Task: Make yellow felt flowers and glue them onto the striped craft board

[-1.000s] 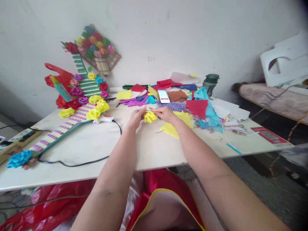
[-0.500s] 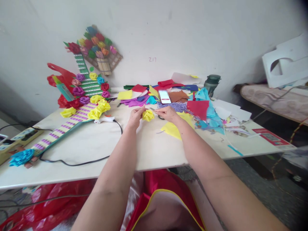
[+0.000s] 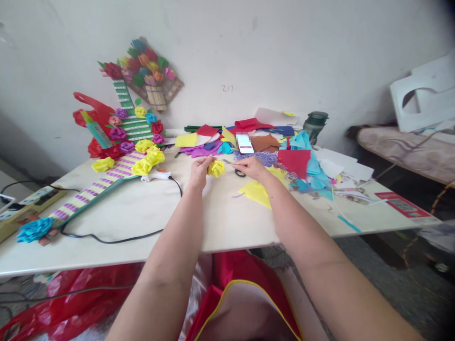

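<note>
My left hand [image 3: 201,173] pinches a yellow crepe-paper flower [image 3: 216,168] above the middle of the table. Its petals face right, and the fingers cover its left side. Opposite it, my right hand [image 3: 250,166] has its fingers closed on a slim pointed metal tool [image 3: 227,162]. The tip points left, close to the flower; whether they touch I cannot tell. Under the right hand shows a black ring [image 3: 240,173], partly hidden. A yellow paper sheet [image 3: 256,193] lies below my right wrist.
A guitar-shaped piece with paper flowers [image 3: 88,192] spans the table's left side. Beside it lies a white glue gun [image 3: 156,176] with a black cord [image 3: 113,242]. Coloured sheets, a phone [image 3: 245,143], purple shredded strands [image 3: 265,157] and a dark bottle [image 3: 314,127] fill the back.
The flower has turned slightly and dropped a little to the left, nearer the left fingers. The gap between flower and tool tip looks wider. The whole view has shifted slightly.
</note>
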A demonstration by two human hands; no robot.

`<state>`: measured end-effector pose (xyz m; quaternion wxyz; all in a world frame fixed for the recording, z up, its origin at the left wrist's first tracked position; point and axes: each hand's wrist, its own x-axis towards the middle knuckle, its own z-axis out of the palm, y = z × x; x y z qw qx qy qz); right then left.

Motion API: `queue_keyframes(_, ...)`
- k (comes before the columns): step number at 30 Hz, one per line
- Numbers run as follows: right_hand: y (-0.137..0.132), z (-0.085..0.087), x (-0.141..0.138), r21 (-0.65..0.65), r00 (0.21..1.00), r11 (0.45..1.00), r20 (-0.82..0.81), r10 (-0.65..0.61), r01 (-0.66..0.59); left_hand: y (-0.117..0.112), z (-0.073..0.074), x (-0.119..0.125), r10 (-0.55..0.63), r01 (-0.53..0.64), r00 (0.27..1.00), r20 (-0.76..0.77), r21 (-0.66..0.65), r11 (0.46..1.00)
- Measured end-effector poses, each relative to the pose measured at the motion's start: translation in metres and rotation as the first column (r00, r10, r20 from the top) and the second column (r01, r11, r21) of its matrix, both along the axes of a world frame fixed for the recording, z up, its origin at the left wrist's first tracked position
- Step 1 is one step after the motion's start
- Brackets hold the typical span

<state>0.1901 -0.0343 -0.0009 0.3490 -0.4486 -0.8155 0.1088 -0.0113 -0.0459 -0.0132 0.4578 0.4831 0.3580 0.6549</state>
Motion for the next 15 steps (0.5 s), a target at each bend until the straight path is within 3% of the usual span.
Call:
queue_keyframes(7, -0.001, 0.002, 0.003, 0.002, 1.0, 1.0, -0.007, -0.017, 0.017, -0.001, 0.002, 0.0, 0.005, -0.004, 1.0, 0.029, -0.011, 1.0)
queue_keyframes(15, 0.002, 0.006, 0.015, -0.095, 0.997, 0.995, -0.077, 0.028, -0.035, 0.001, 0.001, -0.002, 0.023, -0.022, 0.998, 0.055, -0.023, 1.0)
